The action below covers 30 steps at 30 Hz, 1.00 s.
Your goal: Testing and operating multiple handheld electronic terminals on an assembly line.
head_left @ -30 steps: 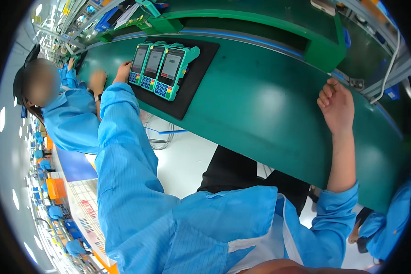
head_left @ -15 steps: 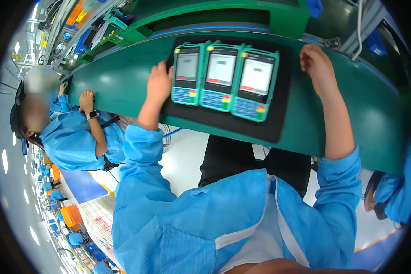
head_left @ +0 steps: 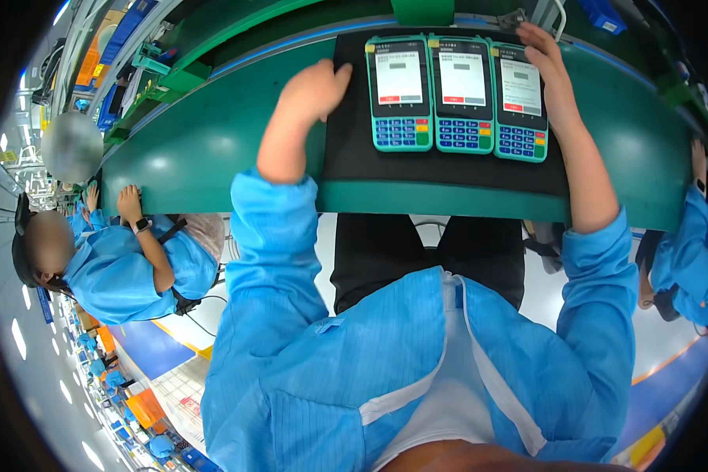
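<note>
Three handheld payment terminals with teal-green plastic cases, lit screens and blue keypads stand in a row on a flat black rectangular mat (head_left: 417, 167), which lies close to the near edge of a smooth, glossy green tabletop (head_left: 212, 134). The left terminal (head_left: 401, 98) is nearest the mat's left edge, the middle terminal (head_left: 462, 98) sits just beside it, and the right terminal (head_left: 519, 106) lies toward the mat's right edge, its keypad end a little nearer the tabletop's near edge than the others. All have screens toward the far edge and keypads toward the person. The bare left hand (head_left: 316, 90) is over the mat's left edge, half open with fingers loosely bent, nothing in its grasp, and apart from the left terminal. The bare right hand (head_left: 546, 71) is beside the right terminal's outer side, open with fingers slightly bent and gripping nothing; whether it touches the case cannot be told. Along the tabletop's near edge, farther left, rests the hand of a co-worker (head_left: 118, 271) in a blue work coat.
</note>
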Tool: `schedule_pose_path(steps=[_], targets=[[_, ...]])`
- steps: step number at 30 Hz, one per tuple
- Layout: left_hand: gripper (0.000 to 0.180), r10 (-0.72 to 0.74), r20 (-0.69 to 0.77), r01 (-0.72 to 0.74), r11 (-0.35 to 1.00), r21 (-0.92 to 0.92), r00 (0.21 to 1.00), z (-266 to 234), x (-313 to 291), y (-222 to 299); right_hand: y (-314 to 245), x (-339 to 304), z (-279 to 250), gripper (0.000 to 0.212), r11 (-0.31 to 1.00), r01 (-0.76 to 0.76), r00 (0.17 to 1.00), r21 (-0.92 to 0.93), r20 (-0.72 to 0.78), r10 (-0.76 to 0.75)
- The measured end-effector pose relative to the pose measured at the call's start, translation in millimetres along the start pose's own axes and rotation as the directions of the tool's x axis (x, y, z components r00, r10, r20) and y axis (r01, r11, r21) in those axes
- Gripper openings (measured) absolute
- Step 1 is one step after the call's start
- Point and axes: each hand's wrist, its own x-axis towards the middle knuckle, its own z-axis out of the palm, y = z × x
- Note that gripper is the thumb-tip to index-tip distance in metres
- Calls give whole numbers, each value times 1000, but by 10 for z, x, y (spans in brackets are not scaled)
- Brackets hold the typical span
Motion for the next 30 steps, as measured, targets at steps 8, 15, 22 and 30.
schedule_pose_path(steps=[8,15,22,30], targets=[[38,231,-536,-387,900,-198,812,357,211,157,154,44,3,47,998,57,998,-24,32,-56],[39,402,-447,-599,461,-655,799,654,206,372,315,89,-63,55,900,8,994,435,95,-55],[42,450,-376,-563,415,-715,810,705,229,370,114,50,-173,52,981,-24,983,191,182,-12],[51,616,-332,-700,611,-371,714,532,184,304,-20,-8,-208,50,985,-28,952,-172,294,79]])
